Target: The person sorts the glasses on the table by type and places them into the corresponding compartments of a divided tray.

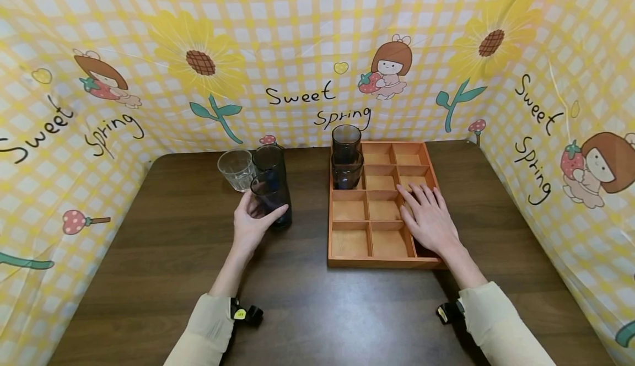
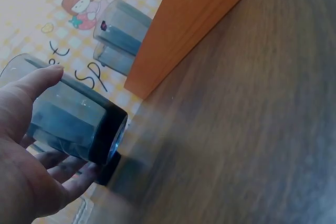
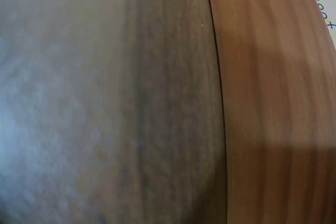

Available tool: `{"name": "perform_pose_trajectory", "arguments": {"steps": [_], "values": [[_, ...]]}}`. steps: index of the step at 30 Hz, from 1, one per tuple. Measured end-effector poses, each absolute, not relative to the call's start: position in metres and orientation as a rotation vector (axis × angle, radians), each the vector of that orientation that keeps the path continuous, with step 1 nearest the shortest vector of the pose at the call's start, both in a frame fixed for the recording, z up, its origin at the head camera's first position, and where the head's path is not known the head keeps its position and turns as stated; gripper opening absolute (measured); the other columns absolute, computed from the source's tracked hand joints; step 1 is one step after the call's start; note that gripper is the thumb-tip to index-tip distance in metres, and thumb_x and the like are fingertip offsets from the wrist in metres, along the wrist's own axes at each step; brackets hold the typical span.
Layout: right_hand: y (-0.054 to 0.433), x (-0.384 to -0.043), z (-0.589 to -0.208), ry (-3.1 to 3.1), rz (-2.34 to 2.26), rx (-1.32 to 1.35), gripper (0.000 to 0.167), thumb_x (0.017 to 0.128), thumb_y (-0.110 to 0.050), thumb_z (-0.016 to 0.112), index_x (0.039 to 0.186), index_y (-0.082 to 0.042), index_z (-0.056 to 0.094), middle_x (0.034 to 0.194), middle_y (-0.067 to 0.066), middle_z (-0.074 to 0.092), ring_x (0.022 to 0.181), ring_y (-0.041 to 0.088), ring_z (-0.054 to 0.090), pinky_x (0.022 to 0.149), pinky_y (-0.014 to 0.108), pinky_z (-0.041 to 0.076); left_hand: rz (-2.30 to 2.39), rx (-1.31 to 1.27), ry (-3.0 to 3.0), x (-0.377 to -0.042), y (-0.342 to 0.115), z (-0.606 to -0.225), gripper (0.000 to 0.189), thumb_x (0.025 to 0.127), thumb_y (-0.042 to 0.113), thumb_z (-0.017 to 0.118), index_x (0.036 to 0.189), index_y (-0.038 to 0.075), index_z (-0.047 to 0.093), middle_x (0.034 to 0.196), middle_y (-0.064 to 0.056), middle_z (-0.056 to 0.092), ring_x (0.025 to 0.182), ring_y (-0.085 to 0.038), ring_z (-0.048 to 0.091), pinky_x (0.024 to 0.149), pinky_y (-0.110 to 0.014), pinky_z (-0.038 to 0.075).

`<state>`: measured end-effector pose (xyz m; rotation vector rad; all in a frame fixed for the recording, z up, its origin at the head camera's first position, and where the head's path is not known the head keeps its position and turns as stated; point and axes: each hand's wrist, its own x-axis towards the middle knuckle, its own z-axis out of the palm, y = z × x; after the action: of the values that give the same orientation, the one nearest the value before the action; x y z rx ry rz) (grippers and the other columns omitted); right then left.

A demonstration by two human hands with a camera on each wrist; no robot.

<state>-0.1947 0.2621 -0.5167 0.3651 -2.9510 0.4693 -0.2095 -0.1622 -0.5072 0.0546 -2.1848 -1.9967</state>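
My left hand (image 1: 249,226) grips a dark tinted drinking glass (image 1: 270,194), thumb on the near side and fingers round the far side. In the left wrist view this glass (image 2: 79,116) is tilted, its thick dark base toward the table. Right behind it stands another dark glass (image 1: 269,156), partly hidden, with a clear glass (image 1: 236,168) to its left. My right hand (image 1: 430,220) rests with spread fingers over the right side of a wooden compartment box (image 1: 387,263). Two dark glasses, one farther back (image 1: 346,139) and one nearer (image 1: 347,172), stand in its left column.
The box's outer wall (image 3: 273,98) fills the right part of the right wrist view, beside the dark wooden table (image 1: 163,256). A yellow checked cloth (image 1: 307,41) with printed figures walls off the back and both sides.
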Motion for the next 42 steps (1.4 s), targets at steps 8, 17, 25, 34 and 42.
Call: {"name": "perform_pose_trajectory", "arguments": {"steps": [8, 17, 25, 34, 42], "values": [[0.262, -0.196, -0.516, -2.962, 0.464, 0.368, 0.057, 0.117, -0.034, 0.047, 0.171, -0.018, 0.041, 0.175, 0.021, 0.04, 0.164, 0.048, 0.029, 0.136, 0.067, 0.01, -2.074, -0.042, -2.142, -0.209, -0.152, -0.502, 0.072, 0.086, 0.002, 0.092, 0.151, 0.016, 0.063, 0.126, 0.002, 0.079, 0.11, -0.003, 0.076, 0.094, -0.017, 0.061], [0.261, -0.197, -0.515, -2.967, 0.463, 0.369, 0.057, 0.117, -0.034, 0.047, 0.171, -0.018, 0.04, 0.175, 0.021, 0.04, 0.164, 0.048, 0.028, 0.136, 0.067, 0.01, -2.079, -0.091, -2.175, -0.206, -0.138, -0.498, 0.072, 0.086, 0.002, 0.092, 0.15, 0.016, 0.063, 0.132, -0.019, 0.076, 0.106, -0.003, 0.076, 0.091, -0.018, 0.061], [0.262, -0.196, -0.516, -2.964, 0.468, 0.366, 0.057, 0.117, -0.035, 0.046, 0.171, -0.019, 0.04, 0.175, 0.02, 0.04, 0.164, 0.048, 0.028, 0.136, 0.067, 0.01, -2.077, -0.181, -2.209, -0.205, -0.122, -0.487, 0.074, 0.087, 0.003, 0.092, 0.153, 0.017, 0.061, 0.134, -0.022, 0.075, 0.107, -0.003, 0.076, 0.093, -0.018, 0.061], [0.263, -0.196, -0.517, -2.957, 0.464, 0.368, 0.057, 0.117, -0.034, 0.047, 0.171, -0.019, 0.041, 0.174, 0.021, 0.041, 0.164, 0.047, 0.029, 0.136, 0.067, 0.011, -2.078, -0.253, -2.214, -0.206, -0.104, -0.48, 0.075, 0.086, 0.002, 0.092, 0.153, 0.017, 0.062, 0.134, -0.021, 0.076, 0.108, -0.005, 0.075, 0.093, -0.02, 0.061], [0.263, -0.195, -0.516, -2.961, 0.462, 0.367, 0.057, 0.117, -0.034, 0.047, 0.171, -0.019, 0.04, 0.173, 0.021, 0.041, 0.163, 0.048, 0.03, 0.136, 0.067, 0.011, -2.108, -0.306, -2.203, -0.207, -0.088, -0.476, 0.073, 0.085, 0.001, 0.092, 0.151, 0.015, 0.063, 0.131, -0.023, 0.077, 0.105, -0.007, 0.076, 0.091, -0.022, 0.061]]}}
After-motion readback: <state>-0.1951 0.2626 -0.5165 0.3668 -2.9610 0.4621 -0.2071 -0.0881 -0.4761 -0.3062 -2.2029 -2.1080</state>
